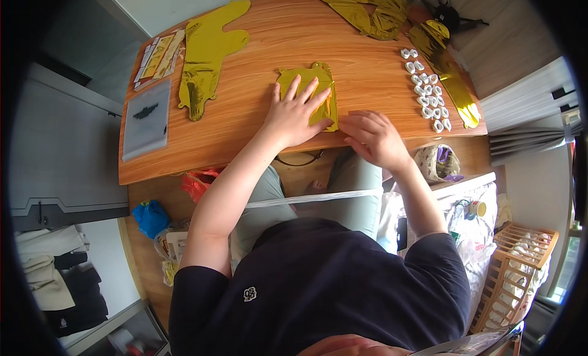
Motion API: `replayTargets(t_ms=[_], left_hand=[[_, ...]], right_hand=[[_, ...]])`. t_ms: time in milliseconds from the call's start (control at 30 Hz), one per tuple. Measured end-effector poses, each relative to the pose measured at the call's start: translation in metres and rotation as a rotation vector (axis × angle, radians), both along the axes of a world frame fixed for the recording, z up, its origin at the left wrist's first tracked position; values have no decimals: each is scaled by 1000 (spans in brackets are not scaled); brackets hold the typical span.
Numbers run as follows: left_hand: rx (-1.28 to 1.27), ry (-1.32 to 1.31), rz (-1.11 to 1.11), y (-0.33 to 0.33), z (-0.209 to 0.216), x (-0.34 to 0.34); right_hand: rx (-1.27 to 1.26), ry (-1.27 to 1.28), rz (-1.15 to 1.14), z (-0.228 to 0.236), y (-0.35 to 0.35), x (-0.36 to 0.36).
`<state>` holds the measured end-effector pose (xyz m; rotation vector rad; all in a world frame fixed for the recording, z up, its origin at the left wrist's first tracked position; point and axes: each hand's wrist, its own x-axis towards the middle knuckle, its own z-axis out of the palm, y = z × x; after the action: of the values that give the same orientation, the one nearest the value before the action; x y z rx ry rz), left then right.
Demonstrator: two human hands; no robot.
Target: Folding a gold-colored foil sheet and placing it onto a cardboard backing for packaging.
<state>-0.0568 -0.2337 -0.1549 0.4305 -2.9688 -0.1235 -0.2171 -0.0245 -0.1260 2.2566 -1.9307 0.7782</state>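
A folded gold foil balloon (323, 104), flat and shiny, lies on the wooden table in front of me. My left hand (293, 114) rests on it, palm down with fingers spread, and covers its left and lower part. Just right of the foil's lower right corner is my right hand (375, 135), over the table's near edge. Its fingers are loosely bent and point left, with the thumb apart below them; nothing shows in its grasp. Whether its fingertips touch the foil cannot be made out.
Unfolded gold foil balloons lie at the table's left (203, 56), far side (367, 13) and right edge (450, 80). Several small white rolls (429, 89) stand in rows at right. A clear plastic bag (147, 120) and paper packets (158, 56) lie left on the table (257, 44).
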Motion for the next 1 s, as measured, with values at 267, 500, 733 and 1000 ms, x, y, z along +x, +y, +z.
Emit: replayTargets(t_ms=[267,500,733,1000], left_hand=[[-4,22,-5,-3,-2,-2],[749,436,10,-34,6,2],[839,336,-97,-69,11,33],[193,-53,-294,-72,13,45]], right_hand=[[-132,140,-69,-15,-4,20],[-61,-90,-83,-5,-10,14],[142,-428,-288,7,-62,20],[108,31,-498,-33,-99,42]])
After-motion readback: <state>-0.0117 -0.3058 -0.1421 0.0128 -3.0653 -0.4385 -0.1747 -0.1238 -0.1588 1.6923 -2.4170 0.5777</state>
